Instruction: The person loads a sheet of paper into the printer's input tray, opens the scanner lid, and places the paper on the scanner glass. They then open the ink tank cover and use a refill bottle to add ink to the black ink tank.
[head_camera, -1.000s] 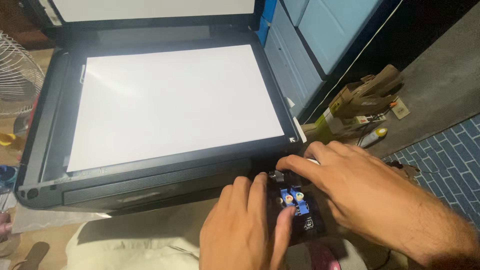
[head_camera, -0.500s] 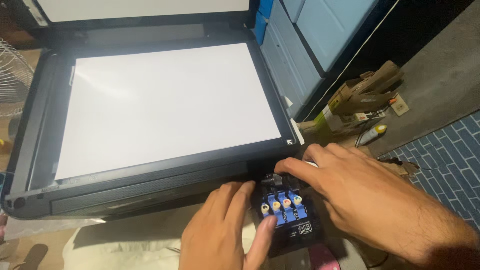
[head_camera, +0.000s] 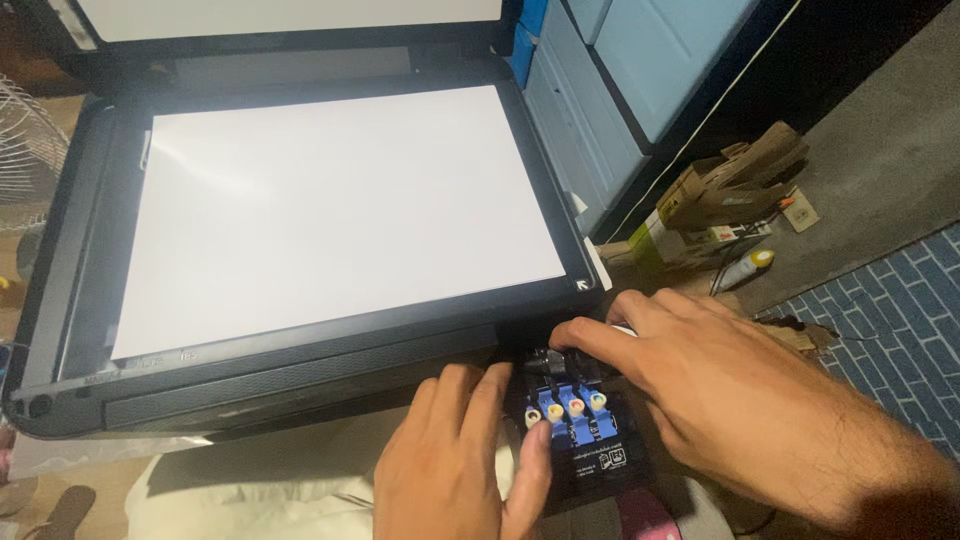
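Observation:
A black flatbed printer-scanner (head_camera: 300, 385) lies open with a white sheet (head_camera: 330, 210) on its glass. At its front right corner sits a small black ink-tank unit (head_camera: 585, 440) with several round caps on blue fittings. My left hand (head_camera: 455, 460) rests beside the unit, thumb touching the leftmost cap. My right hand (head_camera: 720, 400) reaches over from the right, fingertips pressing on the top edge of the tank unit. Neither hand grips anything.
The raised scanner lid (head_camera: 290, 20) stands at the back. Blue cabinet drawers (head_camera: 600, 90) stand to the right. Torn cardboard pieces (head_camera: 730, 190) and a small bottle (head_camera: 745, 268) lie on the grey floor. A wire fan guard (head_camera: 25, 150) is at the left. Cream cloth (head_camera: 260, 490) lies below.
The view has shifted so the printer sits further left. My left thumb has moved onto the leftmost cap, uncovering the caps. My right hand stays at the tank's top edge.

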